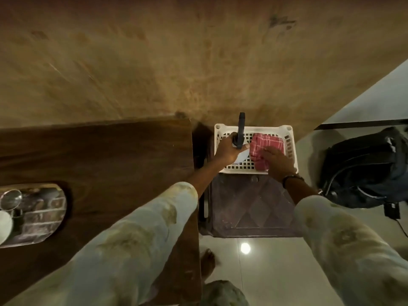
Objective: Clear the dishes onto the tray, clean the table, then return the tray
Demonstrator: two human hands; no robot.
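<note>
A white slotted plastic basket [289, 149] stands on a dark plastic stool [249, 208] to the right of the wooden table [110, 155]. My left hand [227, 151] is inside the basket, shut on a white spray bottle with a black trigger head [240, 131]. My right hand [278, 162] rests on a red-and-white checked cloth [265, 144] lying in the basket; its fingers press on the cloth's near edge. At the far left on the table sits a tray [44, 213] with a brick pattern, holding a glass [11, 199] and a white dish [4, 224].
A brown wall [198, 62] rises just behind the basket and table. A black backpack [364, 168] lies on the tiled floor [276, 272] at the right, a cable trailing from it. My bare foot [208, 261] is beside the table's corner.
</note>
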